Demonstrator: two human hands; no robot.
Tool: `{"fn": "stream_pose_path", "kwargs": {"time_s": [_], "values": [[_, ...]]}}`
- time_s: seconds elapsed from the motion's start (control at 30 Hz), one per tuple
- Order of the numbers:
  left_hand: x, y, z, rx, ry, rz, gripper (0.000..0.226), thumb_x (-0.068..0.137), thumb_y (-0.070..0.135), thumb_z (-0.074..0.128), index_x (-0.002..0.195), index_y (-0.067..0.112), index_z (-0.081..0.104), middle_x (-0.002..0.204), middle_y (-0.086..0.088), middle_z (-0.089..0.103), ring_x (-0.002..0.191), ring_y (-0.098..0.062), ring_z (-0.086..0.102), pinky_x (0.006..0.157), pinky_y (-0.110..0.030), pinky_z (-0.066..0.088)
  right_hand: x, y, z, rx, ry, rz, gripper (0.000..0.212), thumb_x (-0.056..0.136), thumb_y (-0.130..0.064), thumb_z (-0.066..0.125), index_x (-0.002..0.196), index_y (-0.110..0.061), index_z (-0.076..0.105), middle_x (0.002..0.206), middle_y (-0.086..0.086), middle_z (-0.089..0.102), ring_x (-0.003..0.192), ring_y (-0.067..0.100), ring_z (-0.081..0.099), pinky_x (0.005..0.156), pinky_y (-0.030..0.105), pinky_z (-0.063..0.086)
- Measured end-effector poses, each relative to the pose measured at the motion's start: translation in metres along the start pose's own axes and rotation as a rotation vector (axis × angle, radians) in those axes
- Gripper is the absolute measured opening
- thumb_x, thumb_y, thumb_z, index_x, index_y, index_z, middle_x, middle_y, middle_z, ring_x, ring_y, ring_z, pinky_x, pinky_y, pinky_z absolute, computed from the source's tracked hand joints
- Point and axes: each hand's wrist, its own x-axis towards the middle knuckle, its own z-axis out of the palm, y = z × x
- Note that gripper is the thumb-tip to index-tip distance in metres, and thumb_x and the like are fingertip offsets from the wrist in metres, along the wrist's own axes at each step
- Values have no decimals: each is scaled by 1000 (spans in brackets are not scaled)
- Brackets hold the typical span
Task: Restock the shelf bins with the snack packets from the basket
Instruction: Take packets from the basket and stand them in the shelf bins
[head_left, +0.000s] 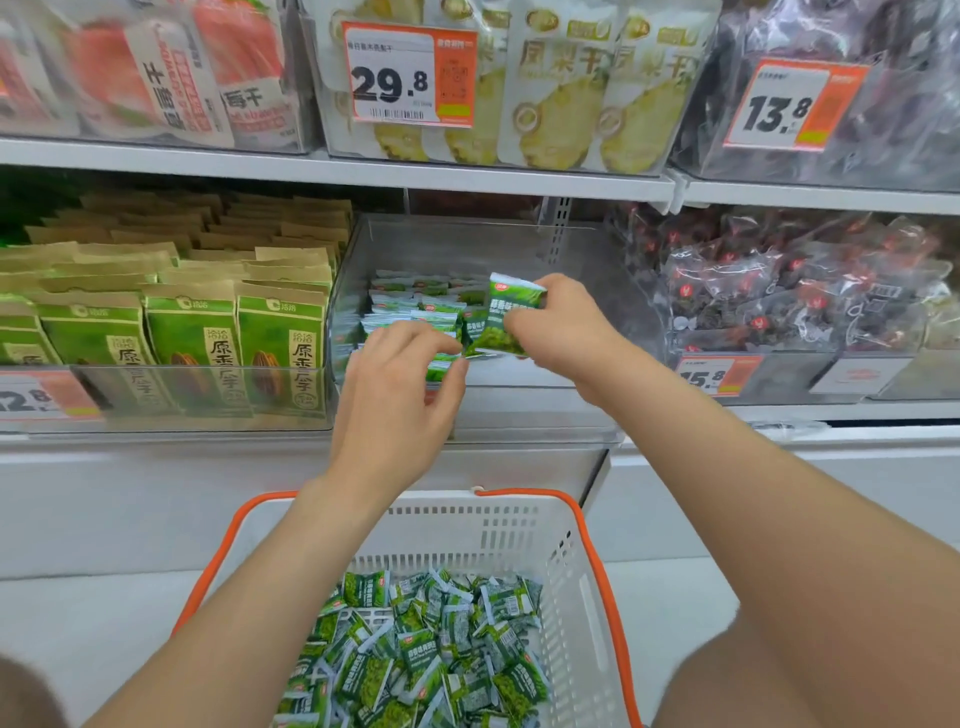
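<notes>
Status: restocking under way, well short of complete.

Right hand (566, 332): closed on one green packet (511, 317), pinched at its top and bottom edges and held upright above the middle of the clear bin (597, 270) on the middle shelf.

Left hand (400, 384): over the bin's front edge, fingers curled at the stacked packets (410, 306). Whether it pinches one or only steadies the stack cannot be told.

Bin contents: the stacked packets stand in rows against the left wall, from the rear toward the front edge. They occupy only the left part of the bin, so in my judgement most of its capacity remains to be filled.

Basket (493, 530): below the shelf's front edge, between the forearms. A loose heap of matching packets (426, 649) covers its visible floor, so the bulk of the stock is judged still unplaced.

Neighbouring bins: green-and-brown pouches (192, 332) to the left and dark wrapped packs (779, 291) to the right both appear well stocked.

Outstanding: set the held packet into the rows, then repeat until the basket is emptied.
</notes>
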Motion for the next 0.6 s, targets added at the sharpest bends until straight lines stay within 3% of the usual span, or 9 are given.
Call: {"fn": "stream_pose_path", "kwargs": {"time_s": [0.07,0.13,0.23,0.33,0.4,0.5,0.6], "values": [[3,-8,3,32,-72,-1,15,101,30,65,103,18,74,116,0,68,116,-24,59,98,-45,46,21,4,4,-100,-37,35,38,68,-27,49,102,-11,50,83,7,50,65,24,44,53,27,34],[6,-13,4,69,-120,-19,18,102,32,63,99,19,74,111,1,70,112,-23,60,96,-43,47,41,10,10,-190,-89,61,39,73,-23,54,109,-9,51,87,9,46,66,24,42,53,27,32],[10,-14,1,116,-173,-69,22,102,39,59,95,23,72,95,7,72,95,-20,64,82,-39,51,66,18,17,-347,-106,61,19,83,-11,64,93,-9,48,85,12,48,71,25,46,56,30,34],[17,-14,-3,198,-187,-92,25,95,45,57,86,28,73,81,11,71,83,-16,64,66,-34,52,85,26,27,-448,-99,87,24,85,-7,66,80,-12,43,89,11,50,65,24,41,52,30,32],[24,-15,-4,254,-216,-51,24,89,45,56,85,28,73,79,11,70,83,-16,63,64,-32,49,95,28,35,-485,-108,97,28,89,-8,66,79,-13,40,96,13,49,67,24,42,48,30,30],[34,-22,-1,262,-301,-14,36,85,45,50,103,25,74,99,8,71,102,-18,59,78,-34,49,109,28,44,-466,-107,103,19,93,-14,66,90,-9,48,101,12,53,78,26,49,51,31,35],[37,-28,4,294,-400,-3,51,87,46,39,125,26,68,128,6,63,118,-22,50,95,-40,42,122,28,51,-362,-127,118,26,91,-13,67,113,-6,55,108,15,61,88,30,60,65,38,54]]}}
